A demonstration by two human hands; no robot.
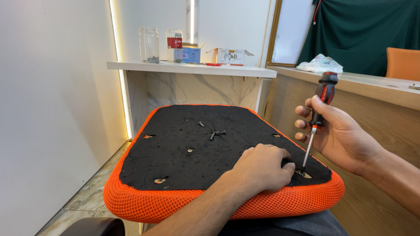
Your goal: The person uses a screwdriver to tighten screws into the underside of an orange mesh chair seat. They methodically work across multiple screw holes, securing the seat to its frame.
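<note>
Right hand (pixel 337 133) grip closed on the red-black screwdriver (pixel 318 114), tip in the hole (pixel 302 173) at the seat cushion (pixel 218 148) near corner. Left hand (pixel 262 168) flat beside the tip, holding nothing. I'd keep the shaft upright and press down. Orange edge (pixel 302 199) just below the grip; wooden panel (pixel 376 126) close right, open room left.

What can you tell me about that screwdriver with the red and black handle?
The screwdriver has a chunky red-and-black handle and a thin silver metal shaft. It stands nearly upright, leaning slightly, tip set into a hole near the right edge of the seat cushion. The right hand wraps its handle; the left hand rests on the cushion beside the tip.
</note>
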